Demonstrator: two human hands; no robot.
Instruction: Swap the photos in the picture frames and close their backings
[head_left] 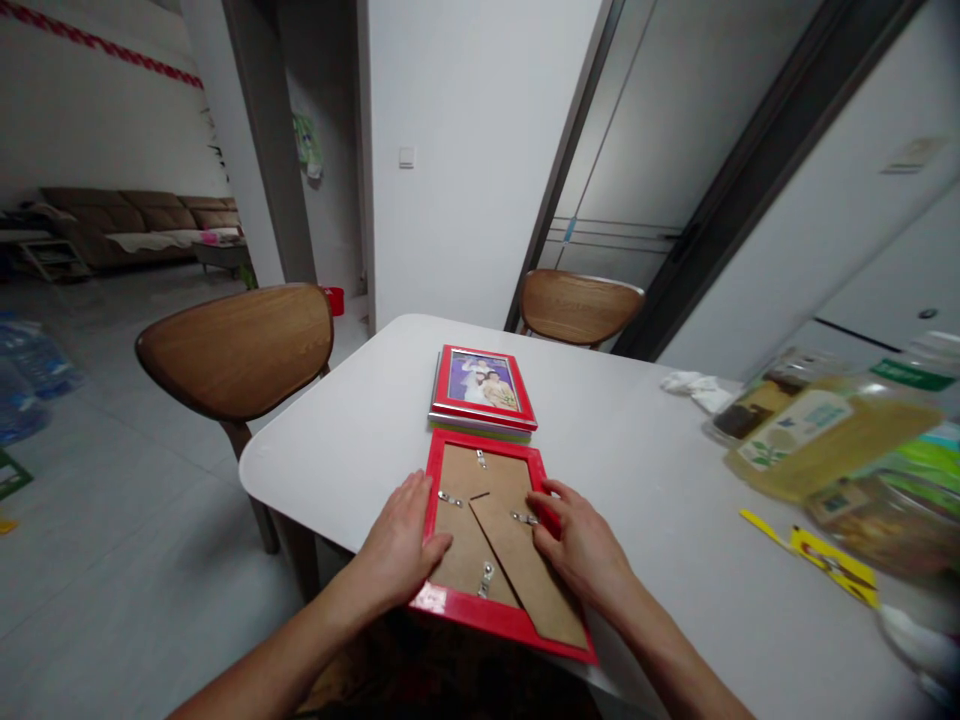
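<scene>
While both forearms reach over the near edge of the white table (630, 450), the left hand (397, 540) clasps the left rail of a red picture frame (480, 608), fingers along its outside, thumb laid inward on the fibreboard back (461, 555). The right hand (581, 545) is half curled over the opposite rail, thumb and index tips beside a clip; I can't tell whether it grips. The frame lies back upward at the near edge, with four metal clips (486, 580) and one easel leg (536, 590) showing. Just beyond it sits a stack, topped by one red-bordered photo frame (487, 380). One oil bottle (810, 430) stands towards the right edge. Two wooden chairs (240, 350) flank the table; a brown sofa (135, 220) lines the room behind, across pale floor tiles (150, 520).
</scene>
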